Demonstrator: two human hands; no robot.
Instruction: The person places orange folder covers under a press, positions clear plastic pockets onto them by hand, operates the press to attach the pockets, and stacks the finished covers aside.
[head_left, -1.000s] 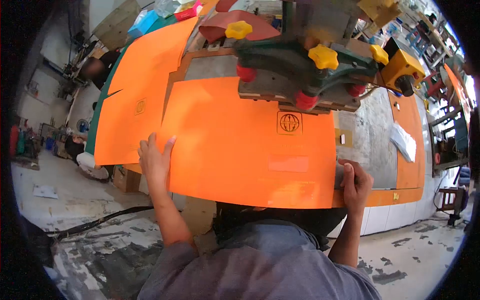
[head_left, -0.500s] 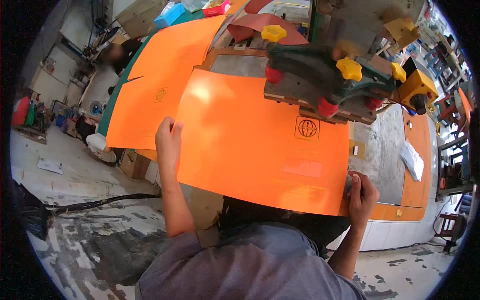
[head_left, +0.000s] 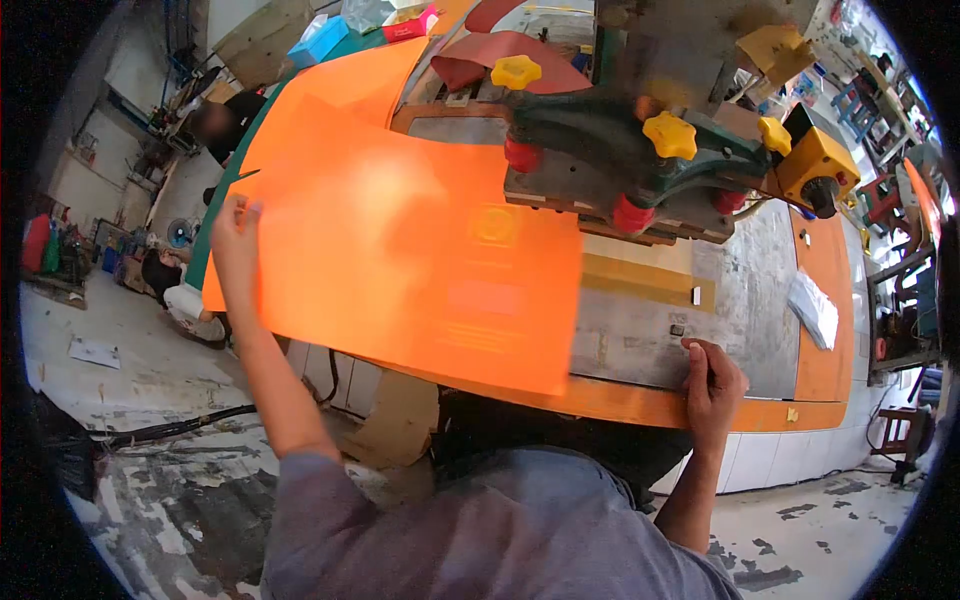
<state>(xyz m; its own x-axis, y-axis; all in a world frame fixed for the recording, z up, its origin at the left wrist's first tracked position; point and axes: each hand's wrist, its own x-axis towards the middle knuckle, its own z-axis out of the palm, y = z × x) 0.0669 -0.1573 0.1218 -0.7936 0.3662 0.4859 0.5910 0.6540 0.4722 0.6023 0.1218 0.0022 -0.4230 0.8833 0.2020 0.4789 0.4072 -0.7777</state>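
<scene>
A large orange sheet [head_left: 340, 290] with a faint gold globe emblem and printed lines spans the left of the worktable, blurred by motion at its right edge. My left hand [head_left: 238, 245] grips it near the left side, fingers closed on the sheet. My right hand [head_left: 716, 385] rests by the front edge of the grey metal plate [head_left: 630, 345], its fingers curled together with nothing visible in them. Just beyond those fingertips sits a small dark block [head_left: 677, 330]. More orange sheet lies beneath and behind at the left, its border with the held one hard to make out.
Over the plate stands a green press head [head_left: 590, 120] with yellow knobs [head_left: 669, 135] and red feet. A yellow control box [head_left: 822, 172] is at its right. A white folded cloth or bag [head_left: 813, 310] lies on the right board. Other people sit at the far left.
My left hand has drawn the orange sheet leftward, off much of the metal plate, baring a tan strip and the dark block. My right hand has stayed nearly in place.
</scene>
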